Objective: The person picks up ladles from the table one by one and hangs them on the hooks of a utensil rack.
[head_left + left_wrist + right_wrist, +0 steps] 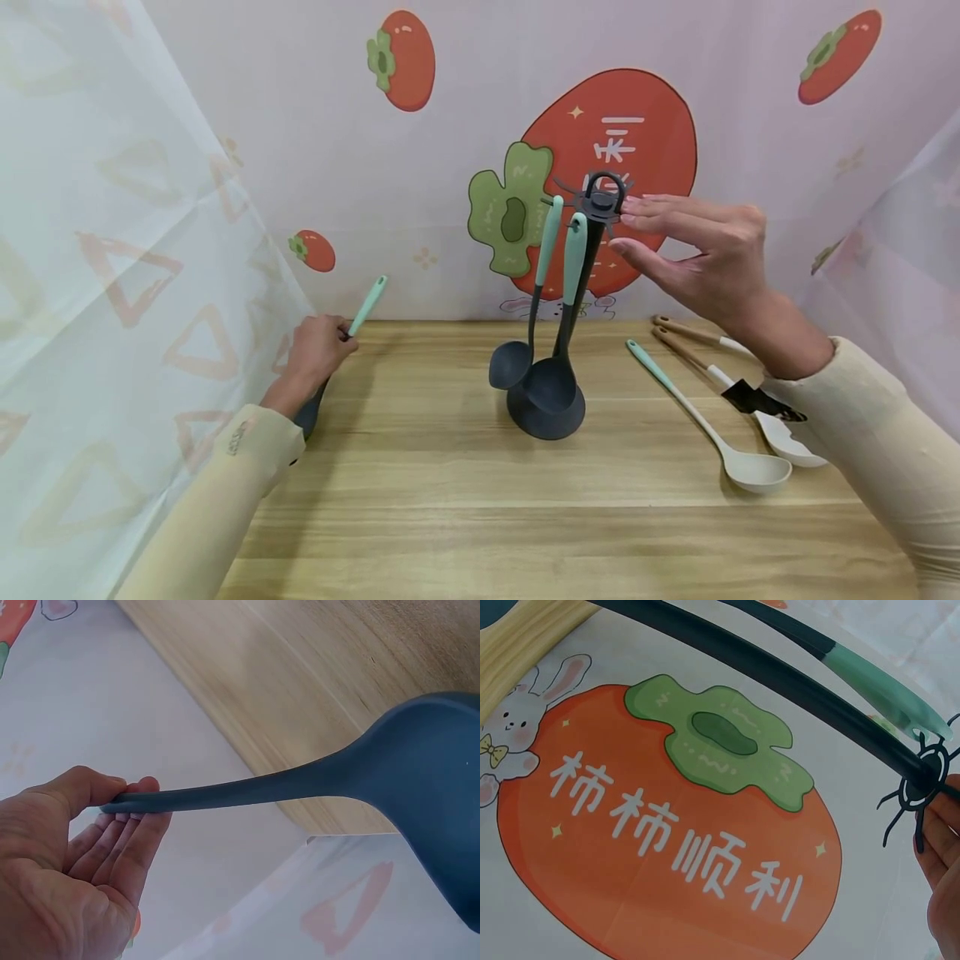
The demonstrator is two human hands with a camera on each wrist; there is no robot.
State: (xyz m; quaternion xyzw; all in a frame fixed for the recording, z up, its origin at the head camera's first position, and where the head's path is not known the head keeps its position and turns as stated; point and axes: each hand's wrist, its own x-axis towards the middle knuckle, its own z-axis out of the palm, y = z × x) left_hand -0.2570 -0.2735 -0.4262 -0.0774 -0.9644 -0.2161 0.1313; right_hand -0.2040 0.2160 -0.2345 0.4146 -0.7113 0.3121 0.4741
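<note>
My left hand (318, 350) is at the table's left side, pinching a dark spatula (300, 780) by its shaft between thumb and fingers. Its mint handle (368, 305) points up, and the broad dark head hangs below, partly behind my sleeve in the head view. Mid-table stands a dark utensil stand (588, 267) with a ring of hooks (924, 780) on top. Two dark ladles with mint handles, a smaller ladle (512, 364) and a larger ladle (551, 384), hang from it. Beside the hooks, my right hand (693, 242) has its fingers extended, fingertips right at the ring.
On the table's right lie a white ladle (756, 471) with a mint handle and several wooden-handled utensils (682, 348), partly covered by my right sleeve. A patterned cloth (450, 167) hangs behind the wooden tabletop (420, 467), with more cloth at both sides.
</note>
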